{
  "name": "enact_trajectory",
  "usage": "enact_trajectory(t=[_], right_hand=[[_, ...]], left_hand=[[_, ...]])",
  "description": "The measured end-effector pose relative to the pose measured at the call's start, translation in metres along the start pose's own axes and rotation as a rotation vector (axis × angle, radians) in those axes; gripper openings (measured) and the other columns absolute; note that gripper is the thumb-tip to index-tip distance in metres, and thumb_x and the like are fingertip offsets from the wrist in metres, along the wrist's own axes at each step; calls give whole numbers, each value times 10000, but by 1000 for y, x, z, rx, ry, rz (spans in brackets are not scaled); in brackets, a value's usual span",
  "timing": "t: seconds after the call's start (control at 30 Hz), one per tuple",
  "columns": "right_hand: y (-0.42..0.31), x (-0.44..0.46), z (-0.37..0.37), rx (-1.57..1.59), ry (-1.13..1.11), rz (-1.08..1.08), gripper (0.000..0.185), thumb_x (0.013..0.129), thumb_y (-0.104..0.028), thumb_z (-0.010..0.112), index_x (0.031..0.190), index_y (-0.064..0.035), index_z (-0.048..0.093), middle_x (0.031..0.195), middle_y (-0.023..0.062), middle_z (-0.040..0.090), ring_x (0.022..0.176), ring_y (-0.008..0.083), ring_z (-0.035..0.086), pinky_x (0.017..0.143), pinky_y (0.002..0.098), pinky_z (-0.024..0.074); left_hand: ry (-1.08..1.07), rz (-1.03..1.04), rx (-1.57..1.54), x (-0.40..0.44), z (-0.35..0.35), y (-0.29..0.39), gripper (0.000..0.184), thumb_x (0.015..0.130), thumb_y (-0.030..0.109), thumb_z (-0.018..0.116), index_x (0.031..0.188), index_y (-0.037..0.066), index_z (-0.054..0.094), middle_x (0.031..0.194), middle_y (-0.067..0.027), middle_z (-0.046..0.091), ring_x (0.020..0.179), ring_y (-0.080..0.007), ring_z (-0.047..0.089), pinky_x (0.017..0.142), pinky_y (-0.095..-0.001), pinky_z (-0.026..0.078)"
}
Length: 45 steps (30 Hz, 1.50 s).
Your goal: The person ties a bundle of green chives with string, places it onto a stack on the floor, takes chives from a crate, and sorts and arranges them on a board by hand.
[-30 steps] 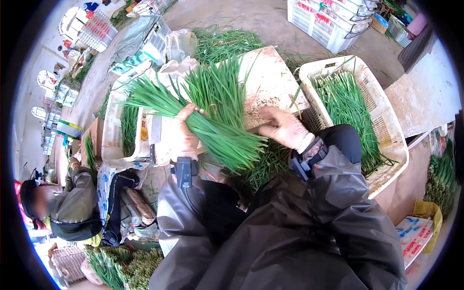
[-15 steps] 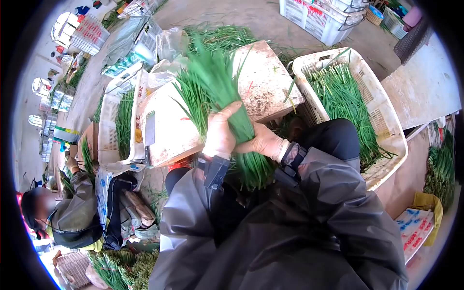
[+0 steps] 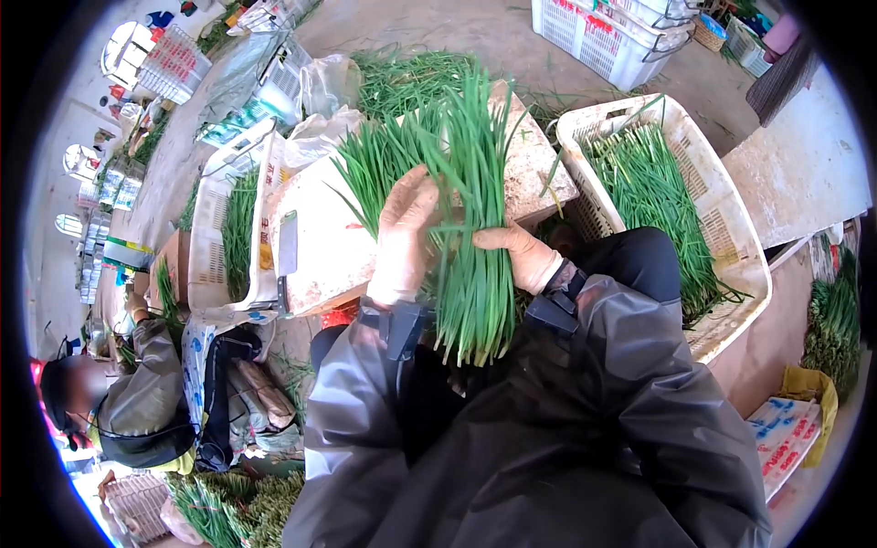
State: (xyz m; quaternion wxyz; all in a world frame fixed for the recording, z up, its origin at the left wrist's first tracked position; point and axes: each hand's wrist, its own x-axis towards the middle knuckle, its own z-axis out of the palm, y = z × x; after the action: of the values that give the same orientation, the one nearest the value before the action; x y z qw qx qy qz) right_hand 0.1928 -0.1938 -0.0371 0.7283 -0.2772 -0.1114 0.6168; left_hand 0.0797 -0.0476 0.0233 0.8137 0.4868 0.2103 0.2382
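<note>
A bundle of green garlic chives (image 3: pixel 475 283) stands upright in front of me, its pale cut ends down toward my lap. My right hand (image 3: pixel 521 258) is closed round its right side, thumb across the stems. My left hand (image 3: pixel 402 228) is at the bundle's left side, its fingers curled in against the leaves and their tips partly hidden; some strands beside it are blurred. Behind the bundle, more chives (image 3: pixel 370 169) lie on a white, dirt-stained board (image 3: pixel 320 196). A knife (image 3: pixel 288 245) with a broad blade rests at the board's left edge.
A white crate (image 3: pixel 744 228) of chives stands at my right, another crate (image 3: pixel 212 265) at the left. Loose chives (image 3: pixel 416 78) lie beyond the board. A co-worker (image 3: pixel 146 393) sits at the far left. Stacked crates (image 3: pixel 594 41) stand at the back.
The bundle has shifted slightly right and become more upright, its leaves looser. My left hand has moved from gripping round its middle to its left side; my right hand now shows its thumb in front.
</note>
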Motion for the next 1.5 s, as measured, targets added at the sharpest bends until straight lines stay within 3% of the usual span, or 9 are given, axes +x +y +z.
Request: enact_trajectory(t=[0.17, 0.27, 0.47, 0.63, 0.67, 0.83, 1.03, 1.13, 1.5], right_hand=[[-8, 2, -7, 39, -5, -48, 580, 884, -144, 734, 1422, -40, 546, 1139, 101, 717, 1027, 236, 701, 972, 403, 564], [-16, 0, -5, 46, -10, -79, 596, 883, -145, 735, 1434, -35, 534, 1139, 101, 715, 1035, 238, 699, 975, 403, 563], [-22, 7, -10, -9, 118, -111, 366, 918, -147, 723, 1256, -23, 661, 1099, 86, 732, 988, 218, 709, 949, 370, 570], [-24, 6, -12, -39, 167, -81, 283, 909, -109, 744, 1172, -15, 703, 1039, 84, 746, 932, 223, 720, 889, 370, 580], [-25, 7, -13, -91, 208, -92, 288, 901, -95, 751, 1173, -13, 702, 1033, 86, 746, 922, 222, 720, 876, 367, 581], [-26, 9, -16, -212, 319, -165, 310, 869, -45, 779, 1166, -4, 703, 1018, 93, 745, 874, 220, 716, 803, 353, 586], [-26, 8, -16, -221, 424, -127, 286, 872, -48, 780, 1147, -13, 708, 943, 62, 729, 793, 215, 705, 732, 363, 585], [-25, 11, -17, -167, 405, -162, 287, 875, -58, 787, 1149, -17, 708, 926, 54, 724, 779, 209, 700, 724, 361, 584], [-19, 20, -17, -60, 434, -227, 312, 919, -144, 796, 1194, -35, 700, 1037, 55, 740, 844, 199, 709, 758, 357, 591]], left_hand=[[118, -189, 101, -5, -16, -6, 578, 1029, 453, 624, 1399, 18, 532, 1341, -148, 634, 1275, -275, 569, 1033, -469, 497], [-111, -319, -30, -12, -31, -20, 608, 1018, 479, 636, 1409, 26, 528, 1357, -127, 632, 1262, -273, 575, 1042, -424, 483], [-199, -386, -57, -35, -21, -39, 630, 1008, 405, 678, 1440, -30, 537, 1400, -111, 617, 1260, -218, 583, 1121, -357, 423], [-345, -404, 82, -34, -15, -46, 928, 931, 450, 773, 1566, -43, 311, 1465, -160, 536, 1320, -235, 531, 1143, -355, 410], [-324, -328, 132, -34, -14, -52, 838, 947, 349, 778, 1563, -14, 342, 1423, -132, 571, 1265, -217, 580, 1087, -353, 472], [-262, -342, 168, -39, -5, -65, 804, 952, 339, 773, 1546, -22, 369, 1409, -124, 580, 1258, -207, 576, 1084, -350, 463], [-404, -674, 86, -36, -4, -50, 753, 902, 318, 831, 1476, -6, 468, 1319, -95, 633, 1194, -180, 593, 1055, -337, 463], [-536, -384, 324, -34, -2, -57, 754, 881, 310, 848, 1459, -4, 480, 1287, -76, 643, 1167, -170, 600, 1038, -338, 475], [-433, -411, 56, -40, -7, -81, 791, 802, 54, 838, 1489, 0, 448, 1330, -78, 631, 1235, -215, 592, 1094, -358, 440]])
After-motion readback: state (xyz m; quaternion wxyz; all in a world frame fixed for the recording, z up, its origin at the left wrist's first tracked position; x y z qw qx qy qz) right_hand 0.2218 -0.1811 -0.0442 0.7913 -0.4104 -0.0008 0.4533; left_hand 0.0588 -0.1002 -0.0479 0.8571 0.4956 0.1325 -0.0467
